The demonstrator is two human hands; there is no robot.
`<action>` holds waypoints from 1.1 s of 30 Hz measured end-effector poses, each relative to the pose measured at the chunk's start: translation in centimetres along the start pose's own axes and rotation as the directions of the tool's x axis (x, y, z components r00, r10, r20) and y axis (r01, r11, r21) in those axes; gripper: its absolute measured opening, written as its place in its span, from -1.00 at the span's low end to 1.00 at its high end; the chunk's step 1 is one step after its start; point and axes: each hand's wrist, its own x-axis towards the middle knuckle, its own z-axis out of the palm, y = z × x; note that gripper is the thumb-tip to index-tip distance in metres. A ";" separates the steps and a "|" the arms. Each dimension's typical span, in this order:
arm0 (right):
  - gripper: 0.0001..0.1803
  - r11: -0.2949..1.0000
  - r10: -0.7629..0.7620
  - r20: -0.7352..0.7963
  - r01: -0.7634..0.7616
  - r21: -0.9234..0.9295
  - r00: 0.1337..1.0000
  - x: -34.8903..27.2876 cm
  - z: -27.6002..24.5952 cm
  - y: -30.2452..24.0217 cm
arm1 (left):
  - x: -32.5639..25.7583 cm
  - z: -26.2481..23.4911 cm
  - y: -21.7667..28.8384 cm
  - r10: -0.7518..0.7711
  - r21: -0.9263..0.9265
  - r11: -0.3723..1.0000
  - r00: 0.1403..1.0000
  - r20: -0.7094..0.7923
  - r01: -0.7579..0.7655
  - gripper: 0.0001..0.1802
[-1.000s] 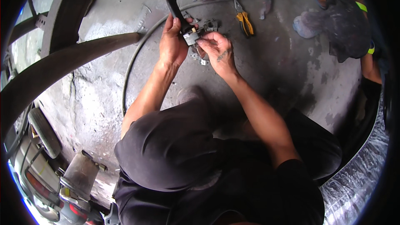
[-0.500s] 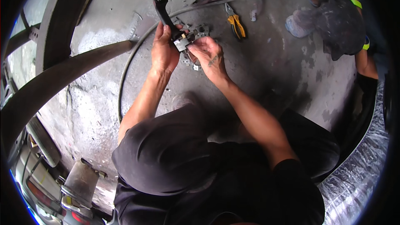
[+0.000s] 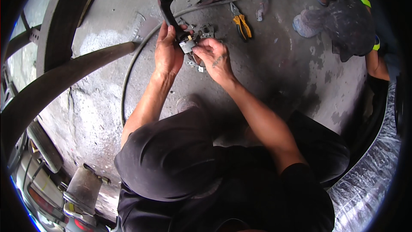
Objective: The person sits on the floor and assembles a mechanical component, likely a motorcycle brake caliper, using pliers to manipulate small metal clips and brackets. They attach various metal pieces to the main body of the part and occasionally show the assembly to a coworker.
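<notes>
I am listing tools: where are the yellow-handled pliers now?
In the head view, the pliers lie on the floor, up and right of the right hand, just below the grey hose.

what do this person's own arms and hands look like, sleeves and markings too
The left hand and right hand are ungloved, with bare forearms. A dark marking shows on the right. A black fabric sleeve ends near the right elbow; the left sleeve cannot be made out.
</notes>
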 end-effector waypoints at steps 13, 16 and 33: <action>-0.86 0.990 -0.065 -0.017 0.067 0.122 0.998 -0.3 0.0 0.5 | -0.5 0.7 0.5 -0.008 -0.009 1.000 1.000 -0.018 0.008 -0.71; -0.88 0.995 -0.041 -0.051 0.046 0.093 0.998 -0.7 0.2 -0.1 | -0.4 0.7 0.7 0.008 0.004 1.000 1.000 -0.012 -0.008 -0.71; -0.89 0.996 -0.080 0.012 0.080 0.043 0.997 -0.4 0.2 0.6 | -0.5 0.5 0.3 0.004 -0.043 0.999 0.999 -0.034 -0.005 -0.41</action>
